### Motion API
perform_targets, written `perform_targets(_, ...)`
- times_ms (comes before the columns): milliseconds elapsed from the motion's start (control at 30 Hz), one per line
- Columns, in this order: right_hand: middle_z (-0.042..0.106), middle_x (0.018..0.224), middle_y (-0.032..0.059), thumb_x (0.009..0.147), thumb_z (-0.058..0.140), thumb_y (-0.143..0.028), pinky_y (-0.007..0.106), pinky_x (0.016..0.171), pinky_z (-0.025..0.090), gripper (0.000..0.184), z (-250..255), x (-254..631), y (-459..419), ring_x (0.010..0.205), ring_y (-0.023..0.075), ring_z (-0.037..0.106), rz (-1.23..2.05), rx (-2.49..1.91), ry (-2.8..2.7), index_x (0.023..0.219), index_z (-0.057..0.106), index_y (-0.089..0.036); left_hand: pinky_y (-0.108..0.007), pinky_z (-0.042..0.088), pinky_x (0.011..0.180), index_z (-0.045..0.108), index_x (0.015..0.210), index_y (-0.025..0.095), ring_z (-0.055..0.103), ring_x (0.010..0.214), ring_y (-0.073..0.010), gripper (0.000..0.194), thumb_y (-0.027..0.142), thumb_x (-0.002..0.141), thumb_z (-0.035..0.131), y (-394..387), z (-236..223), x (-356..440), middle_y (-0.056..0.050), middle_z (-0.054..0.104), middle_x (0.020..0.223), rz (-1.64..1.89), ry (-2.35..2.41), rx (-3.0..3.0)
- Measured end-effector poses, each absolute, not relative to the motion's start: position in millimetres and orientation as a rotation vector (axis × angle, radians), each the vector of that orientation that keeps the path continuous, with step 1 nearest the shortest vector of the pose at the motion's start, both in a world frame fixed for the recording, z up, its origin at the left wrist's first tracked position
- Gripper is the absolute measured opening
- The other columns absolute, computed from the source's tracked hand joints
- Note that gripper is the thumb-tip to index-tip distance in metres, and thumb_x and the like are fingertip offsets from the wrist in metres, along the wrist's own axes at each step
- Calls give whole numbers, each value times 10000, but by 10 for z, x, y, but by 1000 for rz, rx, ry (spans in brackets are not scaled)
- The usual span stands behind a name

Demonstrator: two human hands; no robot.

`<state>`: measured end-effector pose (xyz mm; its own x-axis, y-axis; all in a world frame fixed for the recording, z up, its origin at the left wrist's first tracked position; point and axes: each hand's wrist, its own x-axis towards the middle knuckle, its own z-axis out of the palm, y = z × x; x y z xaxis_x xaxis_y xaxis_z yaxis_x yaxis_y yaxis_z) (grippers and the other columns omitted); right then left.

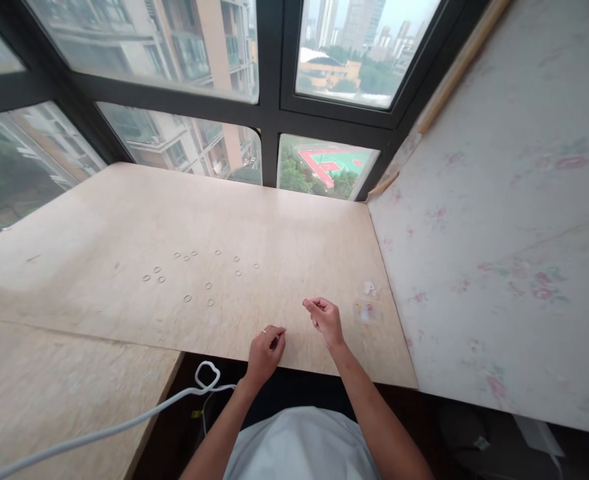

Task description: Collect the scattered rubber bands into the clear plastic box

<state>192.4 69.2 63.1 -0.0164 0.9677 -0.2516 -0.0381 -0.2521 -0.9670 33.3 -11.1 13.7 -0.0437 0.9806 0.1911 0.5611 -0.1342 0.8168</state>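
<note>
My left hand (267, 350) is over the front edge of the pale stone-patterned counter (299, 233), its fingers curled and thumb and forefinger pressed together. A ring sits on one of its fingers. To its right and a little farther forward, my right hand (325, 321) is raised in a pinch. Whatever either pinch holds is too small to make out. Several thin rings (209, 286) lie scattered flat on the counter, left of both hands. Right of my right hand lies a small clear plastic box (368, 312) with tiny coloured pieces in it.
Small white pieces (371, 288) lie just behind the box. A flower-patterned wall (499, 233) borders the counter on the right, and dark-framed windows (271, 120) close off the back. At the lower left, a white cable (124, 423) crosses a lower ledge.
</note>
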Motion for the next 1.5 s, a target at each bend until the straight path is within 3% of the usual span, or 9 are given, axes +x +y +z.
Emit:
perform_targets(167, 429, 439, -91, 750, 663, -516, 165, 337, 218, 347, 613, 2263, 568, 355, 44, 329, 1379, -1380, -996, 728, 546, -190, -258, 472, 651, 639, 904, 200, 608, 672, -144, 187, 263, 902, 463, -97, 127, 359, -29, 657, 788, 1067, 1692, 1753)
perform_targets(433, 687, 643, 46, 765, 627, -546, 182, 352, 300, 440, 627, 2868, 409, 384, 74, 500, 1270, -1491, -925, 921, 646, -136, -264, 475, 653, 631, 916, 194, 609, 667, -145, 187, 275, 907, 463, -89, 99, 382, -30, 665, 804, 1037, 1739, 1820)
perform_targets(633, 590, 538, -16, 780, 605, -544, 186, 322, 251, 453, 691, 3254, 461, 334, 50, 365, 1071, -1571, -1019, 926, 666, -119, -261, 472, 640, 630, 917, 190, 608, 658, -143, 188, 284, 908, 467, -83, 66, 390, -34, 668, 801, 1034, 1780, 1848)
perform_targets(833, 496, 493, -51, 793, 587, -529, 196, 339, 272, 440, 726, 3382, 515, 368, 74, 367, 980, -1640, -1013, 935, 678, -123, -249, 469, 624, 634, 909, 188, 594, 623, -127, 167, 270, 902, 490, -75, 63, 415, -21, 659, 777, 1075, 1800, 1861)
perform_targets(967, 497, 471, -46, 874, 492, -488, 221, 422, 361, 429, 757, 3316, 485, 412, 111, 459, 954, -1724, -1388, 1006, 690, -131, -244, 462, 617, 635, 901, 187, 588, 612, -124, 156, 258, 899, 495, -74, 81, 435, -15, 652, 758, 1085, 1826, 1867)
perform_targets(1100, 660, 630, 17, 930, 441, -359, 241, 614, 449, 359, 789, 3127, 540, 622, 155, 632, 629, -2037, -2143, 1188, 632, -198, -240, 456, 612, 635, 897, 182, 589, 615, -124, 155, 250, 897, 495, -66, 87, 444, -15, 653, 759, 1082, 1834, 1882)
perform_targets(1267, 710, 836, 139, 879, 498, -216, 276, 639, 452, 218, 746, 2926, 709, 788, 233, 677, 404, -2246, -2348, 973, 685, -154, -237, 450, 604, 635, 900, 179, 585, 613, -122, 153, 246, 895, 497, -72, 85, 435, -15, 655, 766, 1071, 1828, 1885)
perform_targets(1500, 704, 829, 165, 913, 410, -165, 288, 626, 444, 256, 646, 2890, 750, 791, 251, 681, 367, -2208, -2467, 886, 663, -131, -237, 448, 607, 632, 909, 180, 586, 617, -125, 149, 236, 895, 495, -75, 75, 443, -15, 653, 764, 1084, 1826, 1895)
